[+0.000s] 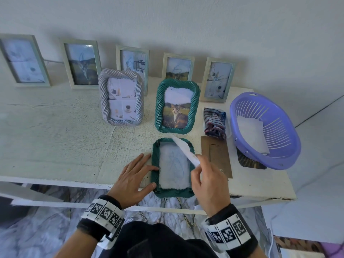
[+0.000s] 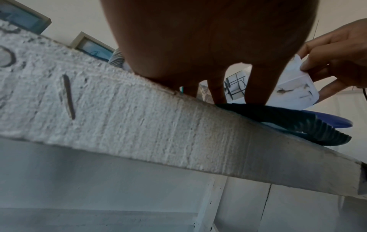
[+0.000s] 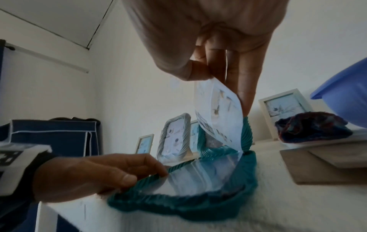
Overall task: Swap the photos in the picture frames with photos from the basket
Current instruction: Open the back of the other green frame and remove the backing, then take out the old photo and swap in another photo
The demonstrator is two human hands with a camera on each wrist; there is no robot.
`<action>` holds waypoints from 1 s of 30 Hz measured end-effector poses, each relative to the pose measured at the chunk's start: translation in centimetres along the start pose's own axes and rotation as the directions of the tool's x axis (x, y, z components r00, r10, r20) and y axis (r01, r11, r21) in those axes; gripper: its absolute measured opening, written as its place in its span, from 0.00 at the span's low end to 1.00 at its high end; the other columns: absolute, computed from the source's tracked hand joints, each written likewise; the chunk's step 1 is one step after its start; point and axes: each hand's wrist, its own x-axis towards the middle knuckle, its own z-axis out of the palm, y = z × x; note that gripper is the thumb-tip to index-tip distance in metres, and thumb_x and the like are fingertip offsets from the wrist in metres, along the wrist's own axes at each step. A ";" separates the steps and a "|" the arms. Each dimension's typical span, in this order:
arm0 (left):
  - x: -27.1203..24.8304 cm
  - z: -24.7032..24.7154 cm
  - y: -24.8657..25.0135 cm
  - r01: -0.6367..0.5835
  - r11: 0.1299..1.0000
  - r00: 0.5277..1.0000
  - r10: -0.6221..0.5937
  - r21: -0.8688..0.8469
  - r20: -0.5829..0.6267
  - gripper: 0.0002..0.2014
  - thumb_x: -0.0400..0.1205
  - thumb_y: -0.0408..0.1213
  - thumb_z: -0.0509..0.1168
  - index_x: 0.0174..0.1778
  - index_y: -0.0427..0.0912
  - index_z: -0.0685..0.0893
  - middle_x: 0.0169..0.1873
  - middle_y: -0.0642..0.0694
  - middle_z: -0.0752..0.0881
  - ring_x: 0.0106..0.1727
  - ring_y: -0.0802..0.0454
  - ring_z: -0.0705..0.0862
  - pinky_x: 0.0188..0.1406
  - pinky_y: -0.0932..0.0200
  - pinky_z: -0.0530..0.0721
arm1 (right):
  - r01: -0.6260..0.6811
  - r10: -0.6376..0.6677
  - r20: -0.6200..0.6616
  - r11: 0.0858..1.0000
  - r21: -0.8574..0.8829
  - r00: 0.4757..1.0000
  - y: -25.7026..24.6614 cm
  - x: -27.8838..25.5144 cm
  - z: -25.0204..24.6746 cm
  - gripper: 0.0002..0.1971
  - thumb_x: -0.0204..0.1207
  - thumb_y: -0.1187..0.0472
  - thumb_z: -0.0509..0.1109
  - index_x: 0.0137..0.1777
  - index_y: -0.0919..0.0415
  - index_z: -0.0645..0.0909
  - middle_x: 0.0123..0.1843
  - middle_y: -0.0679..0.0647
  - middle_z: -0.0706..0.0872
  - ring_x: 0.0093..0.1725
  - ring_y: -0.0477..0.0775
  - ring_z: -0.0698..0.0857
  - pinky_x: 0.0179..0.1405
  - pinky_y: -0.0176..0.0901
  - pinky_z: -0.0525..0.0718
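Photo (image 1: 186,151) is pinched in the right hand (image 1: 206,175) over the face-down green frame (image 1: 173,191) at the table edge, steadied by flat left hand (image 1: 134,175). Probably mid-swap; next, it likely gets laid squarely inside.

green frame (image 1: 173,192) face-down, table edge | photo (image 1: 185,151) curled above | basket (image 1: 283,146) right

Teal ribbed frame (image 1: 173,192), lilac slotted basket (image 1: 290,138), striped red-blue cloth (image 1: 215,121), white table (image 1: 55,127).
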 end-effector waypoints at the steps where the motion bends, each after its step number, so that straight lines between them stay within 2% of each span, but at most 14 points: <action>1: 0.1 0.0 0.0 0.007 1.000 1.000 -0.007 -0.012 0.001 0.25 0.80 0.63 0.55 0.72 0.61 0.72 0.85 0.56 0.53 0.86 0.59 0.44 0.81 0.49 0.53 | -0.011 0.012 -0.027 1.000 0.020 1.000 0.2 0.2 -0.2 0.10 0.77 0.65 0.60 0.54 0.64 0.80 0.29 0.50 0.76 0.26 0.49 0.72 0.25 0.34 0.69; 2: 0.1 -0.1 0.1 0.019 0.999 1.000 -0.019 -0.027 0.006 0.26 0.80 0.63 0.55 0.73 0.61 0.71 0.85 0.56 0.53 0.86 0.60 0.43 0.81 0.49 0.54 | -0.025 0.027 -0.052 0.999 0.043 0.998 0.4 0.5 -0.5 0.12 0.77 0.63 0.57 0.53 0.64 0.80 0.29 0.50 0.75 0.25 0.50 0.72 0.23 0.36 0.69; 4: 0.3 -0.2 0.1 0.042 0.998 0.999 -0.041 -0.048 0.023 0.28 0.79 0.63 0.55 0.75 0.60 0.68 0.85 0.55 0.52 0.85 0.61 0.43 0.82 0.48 0.54 | -0.060 0.068 -0.097 0.995 0.079 0.993 1.1 0.9 -0.8 0.15 0.78 0.61 0.55 0.54 0.66 0.80 0.30 0.56 0.81 0.24 0.55 0.77 0.20 0.40 0.74; 7: 0.5 -0.2 0.4 0.062 0.997 0.998 -0.061 -0.052 0.021 0.28 0.79 0.63 0.54 0.75 0.60 0.68 0.85 0.55 0.51 0.86 0.58 0.44 0.83 0.46 0.55 | -0.087 0.103 -0.145 0.989 0.116 0.984 2.0 1.3 -1.4 0.14 0.79 0.62 0.56 0.55 0.67 0.81 0.37 0.62 0.88 0.30 0.59 0.84 0.22 0.47 0.82; 10: 0.8 0.0 0.8 0.050 0.998 0.998 -0.052 -0.045 -0.037 0.25 0.81 0.60 0.54 0.74 0.57 0.71 0.85 0.53 0.56 0.86 0.53 0.50 0.81 0.42 0.60 | -0.229 0.261 -0.162 0.954 0.191 0.952 2.9 1.4 -2.1 0.11 0.80 0.66 0.61 0.58 0.68 0.81 0.45 0.62 0.89 0.39 0.50 0.84 0.30 0.29 0.76; 13: 1.5 0.0 1.2 0.005 1.000 0.998 -0.004 0.016 -0.056 0.25 0.83 0.58 0.53 0.74 0.55 0.72 0.84 0.51 0.59 0.85 0.51 0.53 0.79 0.43 0.62 | -0.439 0.487 -0.080 0.838 0.322 0.870 4.5 1.2 -2.7 0.11 0.80 0.63 0.62 0.58 0.65 0.80 0.47 0.59 0.86 0.45 0.54 0.83 0.36 0.24 0.79; 14: 1.9 -0.2 1.5 -0.005 1.000 0.999 0.007 0.030 -0.051 0.25 0.83 0.58 0.52 0.75 0.54 0.72 0.84 0.50 0.59 0.85 0.50 0.54 0.79 0.44 0.62 | -0.497 0.549 -0.049 0.788 0.364 0.834 5.1 1.1 -2.8 0.10 0.80 0.62 0.62 0.58 0.63 0.80 0.50 0.59 0.86 0.47 0.54 0.84 0.40 0.34 0.85; 15: 2.3 -0.4 1.7 -0.011 0.999 0.999 0.013 0.038 -0.041 0.26 0.83 0.58 0.51 0.75 0.53 0.73 0.84 0.50 0.60 0.85 0.50 0.55 0.79 0.44 0.61 | -0.546 0.605 -0.016 0.729 0.413 0.796 5.7 0.9 -2.9 0.09 0.81 0.64 0.63 0.57 0.61 0.79 0.52 0.59 0.87 0.49 0.54 0.85 0.44 0.49 0.89; 16: 2.8 -0.7 2.0 -0.018 0.999 0.999 0.020 0.038 -0.030 0.27 0.82 0.59 0.51 0.75 0.53 0.74 0.83 0.50 0.61 0.84 0.50 0.56 0.78 0.44 0.62 | -0.581 0.649 0.015 0.671 0.461 0.761 6.1 0.8 -3.0 0.08 0.80 0.67 0.63 0.56 0.59 0.79 0.54 0.58 0.87 0.51 0.55 0.86 0.46 0.58 0.90; 17: 3.3 -1.0 2.3 -0.034 0.999 0.999 0.035 0.035 -0.023 0.27 0.82 0.59 0.51 0.74 0.52 0.75 0.83 0.50 0.63 0.83 0.50 0.57 0.78 0.45 0.63 | -0.608 0.688 0.046 0.605 0.514 0.724 6.3 0.6 -3.1 0.08 0.80 0.69 0.64 0.55 0.58 0.79 0.54 0.58 0.88 0.53 0.56 0.87 0.45 0.63 0.90; 20: 5.1 -1.5 3.5 -0.113 0.993 0.993 0.113 0.023 -0.023 0.24 0.83 0.57 0.53 0.70 0.52 0.79 0.80 0.49 0.69 0.81 0.49 0.63 0.75 0.45 0.66 | -0.670 0.791 0.176 0.350 0.655 0.585 6.4 0.0 -3.7 0.07 0.79 0.72 0.63 0.50 0.61 0.79 0.49 0.58 0.90 0.51 0.58 0.89 0.39 0.57 0.90; 22: 6.4 -1.7 4.4 -0.157 0.988 0.988 0.157 0.008 -0.004 0.22 0.83 0.56 0.54 0.68 0.52 0.80 0.78 0.48 0.71 0.78 0.47 0.67 0.74 0.44 0.70 | -0.687 0.819 0.241 0.235 0.687 0.521 6.5 -0.8 -4.2 0.06 0.79 0.73 0.63 0.51 0.65 0.79 0.48 0.62 0.89 0.49 0.61 0.90 0.35 0.52 0.89; 26: 10.0 -2.1 7.1 -0.277 0.961 0.961 0.277 0.007 -0.004 0.20 0.83 0.53 0.55 0.67 0.51 0.81 0.75 0.48 0.75 0.74 0.46 0.74 0.70 0.42 0.76 | -0.699 0.867 0.228 0.175 0.693 0.443 7.7 -3.1 -5.0 0.06 0.78 0.74 0.63 0.53 0.69 0.79 0.46 0.66 0.89 0.46 0.67 0.89 0.33 0.52 0.88; 30: 14.4 -1.6 11.1 -0.414 0.910 0.910 0.413 0.041 0.021 0.20 0.82 0.50 0.55 0.65 0.47 0.83 0.71 0.44 0.79 0.69 0.42 0.78 0.64 0.38 0.80 | -0.682 0.912 0.193 0.118 0.722 0.362 8.9 -5.8 -6.4 0.06 0.79 0.74 0.63 0.53 0.70 0.79 0.48 0.68 0.87 0.44 0.67 0.88 0.28 0.45 0.87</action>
